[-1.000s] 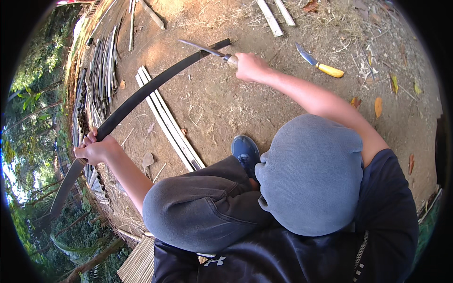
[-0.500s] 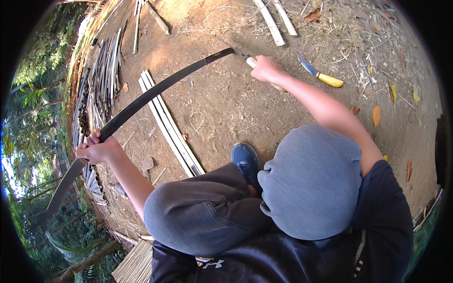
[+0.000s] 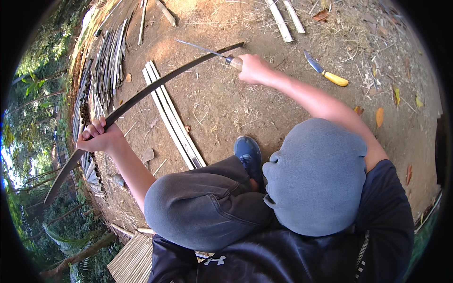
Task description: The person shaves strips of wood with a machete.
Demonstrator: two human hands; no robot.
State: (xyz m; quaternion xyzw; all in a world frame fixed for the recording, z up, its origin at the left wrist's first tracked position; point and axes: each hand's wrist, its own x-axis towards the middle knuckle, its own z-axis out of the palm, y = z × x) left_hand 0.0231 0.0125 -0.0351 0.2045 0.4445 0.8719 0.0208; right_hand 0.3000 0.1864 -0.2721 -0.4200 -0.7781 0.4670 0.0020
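My left hand (image 3: pixel 100 137) is closed around a long dark strip (image 3: pixel 141 95), which looks like split bamboo. One end sticks out behind that hand to the lower left; the rest rises to the upper right, seen nearly edge-on. My right hand (image 3: pixel 255 70) grips a knife by its pale wooden handle (image 3: pixel 234 63). Its thin blade (image 3: pixel 200 47) points left and crosses the strip near the far end; whether they touch, I cannot tell. Beyond my right forearm, a second knife with a yellow handle (image 3: pixel 335 78) lies on the ground.
Pale split lengths (image 3: pixel 172 115) lie on the dirt beyond my left knee. A pile of thin poles (image 3: pixel 111 59) is at the far left, beside foliage. More pale strips (image 3: pixel 279 21) lie at the top. My blue shoe (image 3: pixel 247 152) rests on the ground between my bent knees.
The knife in my right hand has moved left and turned, so its blade now crosses the strip. The strip has rolled more edge-on, and my left hand has risen slightly.
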